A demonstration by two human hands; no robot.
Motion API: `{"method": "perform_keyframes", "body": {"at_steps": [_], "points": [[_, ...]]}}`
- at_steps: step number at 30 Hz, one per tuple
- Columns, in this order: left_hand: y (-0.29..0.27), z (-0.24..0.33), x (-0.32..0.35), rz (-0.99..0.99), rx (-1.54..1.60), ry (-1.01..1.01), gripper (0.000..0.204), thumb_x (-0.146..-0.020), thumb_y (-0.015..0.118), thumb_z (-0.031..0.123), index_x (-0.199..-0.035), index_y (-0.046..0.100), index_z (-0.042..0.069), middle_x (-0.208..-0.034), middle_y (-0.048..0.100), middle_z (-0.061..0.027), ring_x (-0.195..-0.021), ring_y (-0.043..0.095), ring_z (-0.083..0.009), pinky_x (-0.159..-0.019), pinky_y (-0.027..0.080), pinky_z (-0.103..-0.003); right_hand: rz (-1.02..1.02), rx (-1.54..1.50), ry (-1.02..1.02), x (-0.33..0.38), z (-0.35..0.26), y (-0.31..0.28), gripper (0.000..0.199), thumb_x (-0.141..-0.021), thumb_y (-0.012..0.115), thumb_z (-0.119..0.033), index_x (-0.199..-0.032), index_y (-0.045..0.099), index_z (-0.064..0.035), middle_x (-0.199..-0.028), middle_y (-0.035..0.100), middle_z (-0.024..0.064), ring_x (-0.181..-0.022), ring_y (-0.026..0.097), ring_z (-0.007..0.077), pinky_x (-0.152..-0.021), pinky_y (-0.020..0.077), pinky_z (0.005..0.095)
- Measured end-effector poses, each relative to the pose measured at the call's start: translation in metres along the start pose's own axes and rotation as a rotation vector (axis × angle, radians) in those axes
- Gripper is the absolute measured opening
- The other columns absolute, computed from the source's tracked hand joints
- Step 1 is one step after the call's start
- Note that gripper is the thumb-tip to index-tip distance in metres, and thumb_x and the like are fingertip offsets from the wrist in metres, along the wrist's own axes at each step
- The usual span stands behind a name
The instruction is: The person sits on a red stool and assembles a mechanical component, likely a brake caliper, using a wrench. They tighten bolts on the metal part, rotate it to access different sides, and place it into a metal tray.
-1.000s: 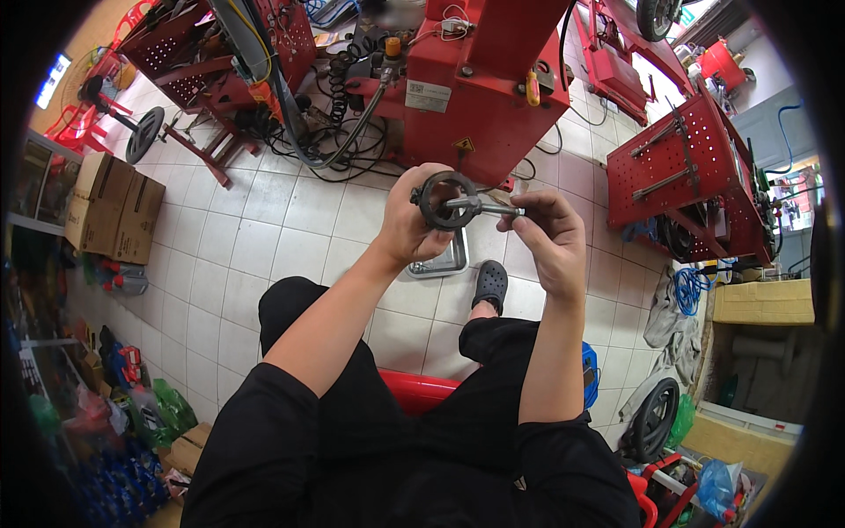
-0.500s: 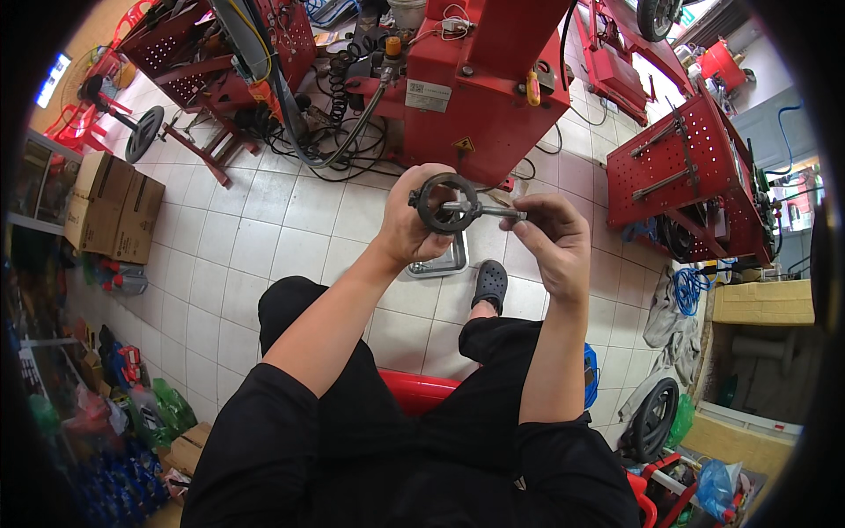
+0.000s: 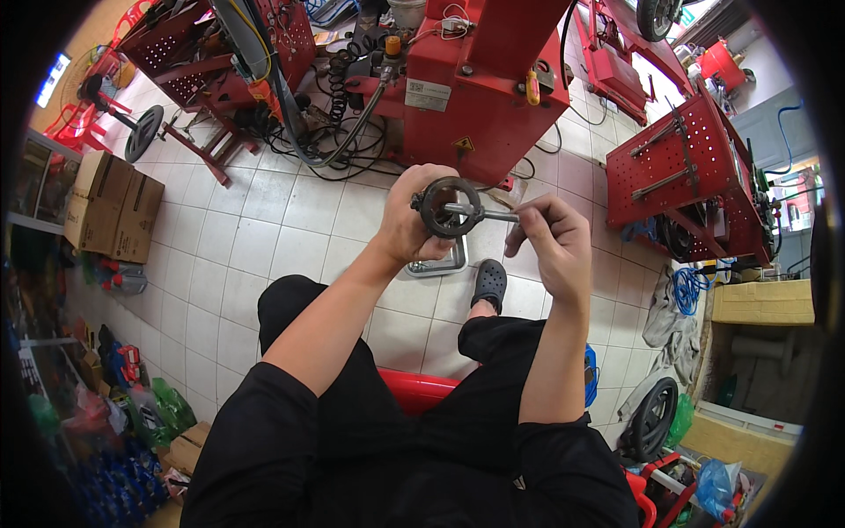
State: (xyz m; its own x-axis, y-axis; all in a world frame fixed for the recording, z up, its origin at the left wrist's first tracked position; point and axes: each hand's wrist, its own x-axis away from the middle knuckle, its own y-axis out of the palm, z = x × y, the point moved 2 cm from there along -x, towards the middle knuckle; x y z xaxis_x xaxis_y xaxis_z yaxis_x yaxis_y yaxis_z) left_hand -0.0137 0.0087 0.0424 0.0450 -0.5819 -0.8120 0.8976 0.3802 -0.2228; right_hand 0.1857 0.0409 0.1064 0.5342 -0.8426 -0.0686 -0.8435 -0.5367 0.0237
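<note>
A dark metal ring (image 3: pixel 449 232) is held up in front of me, with my left hand (image 3: pixel 407 216) closed around its left side. Through the ring's right side passes a silver rod (image 3: pixel 500 216), whose inner end shows inside the opening. My right hand (image 3: pixel 562 246) has thumb and fingers pinched at the rod's outer end; the fingertips partly hide that end. Below the hands, a metal tray (image 3: pixel 438 271) lies on the tiled floor, partly covered by my left hand.
A red machine (image 3: pixel 493 123) with hoses and cables stands straight ahead. To the right is a red perforated tool stand (image 3: pixel 647 167). Cardboard boxes (image 3: pixel 110 207) are stacked at left. A dark clog (image 3: pixel 490 286) is on my foot beside the tray.
My right hand's fingers have shifted their hold and curled around the rod's end. The ring has moved very slightly right and down in my left hand.
</note>
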Motion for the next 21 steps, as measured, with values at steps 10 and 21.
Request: {"method": "perform_keyframes", "body": {"at_steps": [10, 21], "points": [[0.001, -0.005, 0.004, 0.028, 0.038, -0.055, 0.045, -0.079, 0.061, 0.048, -0.084, 0.061, 0.003, -0.100, 0.060, -0.0139, -0.082, 0.059, -0.0319, -0.070, 0.046, -0.041, 0.002, 0.119, 0.038, -0.002, 0.002, 0.001, 0.017, -0.095, 0.057, -0.014, -0.101, 0.057, 0.0019, -0.079, 0.062, 0.0062, -0.071, 0.059, 0.0119, -0.067, 0.0470, 0.0254], [-0.002, -0.002, 0.000, -0.033, -0.029, 0.024, 0.042, -0.074, 0.067, 0.044, -0.087, 0.062, 0.005, -0.101, 0.061, -0.0125, -0.084, 0.059, -0.0309, -0.072, 0.046, -0.040, 0.013, 0.030, 0.169, -0.004, 0.005, -0.003, 0.017, -0.094, 0.059, -0.014, -0.100, 0.056, 0.0019, -0.076, 0.062, 0.0059, -0.068, 0.059, 0.0119, -0.063, 0.0466, 0.0254]]}}
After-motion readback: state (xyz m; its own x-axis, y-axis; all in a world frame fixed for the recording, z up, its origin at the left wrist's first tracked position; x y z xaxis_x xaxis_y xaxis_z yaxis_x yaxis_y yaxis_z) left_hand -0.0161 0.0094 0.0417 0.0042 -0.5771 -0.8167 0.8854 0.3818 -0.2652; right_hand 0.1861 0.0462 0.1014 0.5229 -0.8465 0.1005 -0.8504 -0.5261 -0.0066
